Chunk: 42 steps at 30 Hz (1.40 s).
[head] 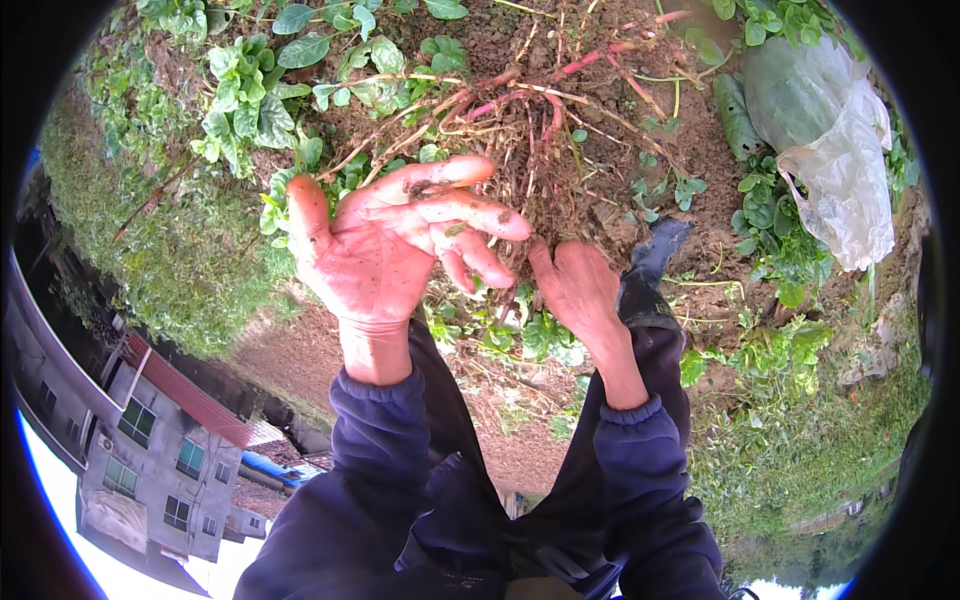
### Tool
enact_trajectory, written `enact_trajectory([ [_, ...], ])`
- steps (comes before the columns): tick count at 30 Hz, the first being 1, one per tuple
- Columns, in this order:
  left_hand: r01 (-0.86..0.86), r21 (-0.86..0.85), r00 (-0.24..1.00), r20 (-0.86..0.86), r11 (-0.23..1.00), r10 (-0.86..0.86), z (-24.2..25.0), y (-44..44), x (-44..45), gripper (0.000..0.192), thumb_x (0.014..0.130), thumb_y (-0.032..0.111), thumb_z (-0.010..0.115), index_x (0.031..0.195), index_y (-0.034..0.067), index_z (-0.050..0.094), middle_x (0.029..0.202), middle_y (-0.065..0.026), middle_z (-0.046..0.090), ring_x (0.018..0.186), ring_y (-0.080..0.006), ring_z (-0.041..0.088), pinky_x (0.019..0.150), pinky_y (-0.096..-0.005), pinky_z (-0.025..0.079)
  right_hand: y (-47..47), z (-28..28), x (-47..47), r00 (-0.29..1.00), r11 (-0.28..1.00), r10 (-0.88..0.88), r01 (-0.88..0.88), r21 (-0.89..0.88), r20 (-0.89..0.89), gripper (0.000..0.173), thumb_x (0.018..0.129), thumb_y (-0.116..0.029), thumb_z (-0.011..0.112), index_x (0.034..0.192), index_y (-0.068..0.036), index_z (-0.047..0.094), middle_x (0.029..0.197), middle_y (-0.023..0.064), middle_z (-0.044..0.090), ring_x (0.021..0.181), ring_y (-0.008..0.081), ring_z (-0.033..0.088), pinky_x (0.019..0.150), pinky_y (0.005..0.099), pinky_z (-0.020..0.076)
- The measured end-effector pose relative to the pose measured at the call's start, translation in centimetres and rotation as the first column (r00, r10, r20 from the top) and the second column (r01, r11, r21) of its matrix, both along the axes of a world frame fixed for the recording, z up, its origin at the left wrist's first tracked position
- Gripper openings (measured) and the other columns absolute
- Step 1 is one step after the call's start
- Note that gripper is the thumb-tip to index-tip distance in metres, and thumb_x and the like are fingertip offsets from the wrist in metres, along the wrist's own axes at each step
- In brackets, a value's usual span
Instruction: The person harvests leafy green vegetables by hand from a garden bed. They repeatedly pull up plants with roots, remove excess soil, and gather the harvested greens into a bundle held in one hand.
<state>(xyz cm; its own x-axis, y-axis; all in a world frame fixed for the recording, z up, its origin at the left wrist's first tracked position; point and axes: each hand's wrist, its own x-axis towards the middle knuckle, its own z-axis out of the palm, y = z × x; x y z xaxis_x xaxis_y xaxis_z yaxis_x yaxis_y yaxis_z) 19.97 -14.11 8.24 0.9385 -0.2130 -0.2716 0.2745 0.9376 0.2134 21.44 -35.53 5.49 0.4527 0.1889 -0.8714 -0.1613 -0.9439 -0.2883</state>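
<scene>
My left hand point(382, 247) is turned palm up, its thumb apart from the fingers. Dirt clings to the fingers, and nothing is held in the palm. Close beside it, my right hand point(577, 289) is curled low at the base of a plant clump, back upward. Its fingertips are hidden, so I cannot tell whether they pinch anything. Red and pink stems point(555, 112) spread from this clump, with dry tan stalks point(427, 124) among them. Below them is a mass of brown, root-like fibres point(517, 180).
A translucent plastic bag point(836, 150) with something green inside lies at the right. Leafy green plants point(247, 105) grow at the upper left, more point(772, 217) beside the bag. My dark boot point(649, 292) stands on the soil right of my right hand. Buildings point(161, 457) appear far off.
</scene>
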Motion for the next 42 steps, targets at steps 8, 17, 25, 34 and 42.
enact_trajectory([
  [8, 0.527, 0.849, 0.837, -0.515, -0.023, 0.183, -2.1, -4.5, -0.3, 0.07, 0.095, 0.053, 0.053, 0.115, -0.014, 0.059, 0.067, -0.0112, 0.065, 0.052, -0.0202, 0.061, 0.042, -0.0293, 0.047, -0.1, -0.1, 0.8, 1.0, 1.0, 0.023, -0.023, 0.007, 0.019, 0.057, 0.096, -0.042, 0.043, 0.074, 0.006, 0.063, 0.076, 0.0286, 0.064, 0.076, 0.0476, 0.064, 0.068, 0.0551, 0.0481],
  [17, 0.133, 0.25, 0.925, -0.379, 0.959, -0.03, -2.7, -2.1, -1.8, 0.117, 0.081, 0.087, 0.016, 0.132, -0.014, 0.046, 0.112, -0.0342, 0.063, 0.095, -0.0434, 0.068, 0.066, -0.0389, 0.062, -0.4, 0.2, 0.4, 1.0, 0.999, -0.013, 0.014, 0.039, -0.006, 0.055, 0.095, -0.041, 0.044, 0.074, 0.007, 0.063, 0.076, 0.0294, 0.063, 0.078, 0.0473, 0.063, 0.07, 0.0546, 0.0477],
  [25, 0.298, 0.954, 0.923, -0.285, -0.012, 0.258, -3.1, -0.9, 0.4, 0.082, 0.095, 0.069, 0.034, 0.115, -0.006, 0.061, 0.104, -0.02, 0.07, 0.08, -0.0326, 0.07, 0.066, -0.041, 0.054, -0.4, 0.2, -0.1, 0.998, 0.998, -0.04, 0.037, 0.055, 0.054, 0.061, 0.095, -0.046, 0.044, 0.07, 0.007, 0.061, 0.076, 0.0314, 0.062, 0.078, 0.0493, 0.062, 0.068, 0.0555, 0.0467],
  [34, 0.206, 0.347, 0.753, -0.653, -0.915, -0.078, -6.8, -7.5, -3.0, 0.065, 0.076, 0.019, 0.063, 0.123, -0.023, 0.049, 0.084, -0.0213, 0.061, 0.064, -0.0199, 0.06, 0.048, -0.0307, 0.049, -0.9, -1.1, 0.2, 0.991, 0.989, -0.129, 0.127, 0.07, 0.026, 0.071, 0.095, -0.055, 0.045, 0.064, 0.009, 0.054, 0.065, 0.0316, 0.053, 0.069, 0.0507, 0.056, 0.066, 0.0536, 0.0421],
  [42, 0.848, 0.518, 0.506, -0.73, 0.112, -0.459, -1.2, -1.1, -15.8, 0.058, 0.097, 0.053, 0.046, 0.102, -0.001, 0.065, 0.077, -0.0169, 0.067, 0.062, -0.0339, 0.066, 0.058, -0.0402, 0.054, -1.5, 0.1, 1.8, 0.852, 0.851, -0.523, 0.523, 0.044, -0.002, 0.059, 0.093, -0.05, 0.046, 0.078, 0.006, 0.06, 0.056, 0.0098, 0.053, 0.044, 0.0181, 0.053, 0.038, 0.0314, 0.0404],
])
